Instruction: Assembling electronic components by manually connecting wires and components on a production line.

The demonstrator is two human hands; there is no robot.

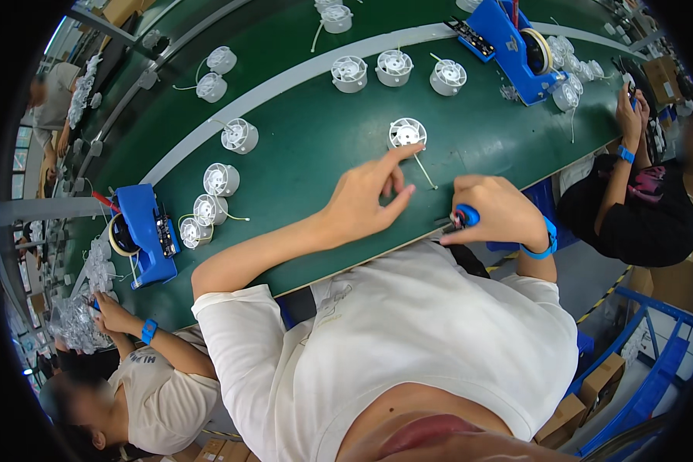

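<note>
A small white round fan [406, 134] with a spoked face stands on the green table in front of me. Its white cable [424, 171] trails toward me. My left hand [368, 196] reaches in from the left, index finger stretched onto the fan's near rim, thumb apart and the other fingers partly curled; it grips nothing. Close to the table's near edge, my right hand [497, 209] is closed around a small blue-handled tool [463, 216]. Dark tips of that tool point left; my fingers cover much of it, so its exact kind is unclear.
More white fans [394, 68] stand along the far side and at left. Blue tape dispensers [150, 235] sit left and at far right [527, 77]. Co-workers work on both sides, a person in white [158, 393] and one in black [631, 204]. A grey rail [285, 81] borders the table's back.
</note>
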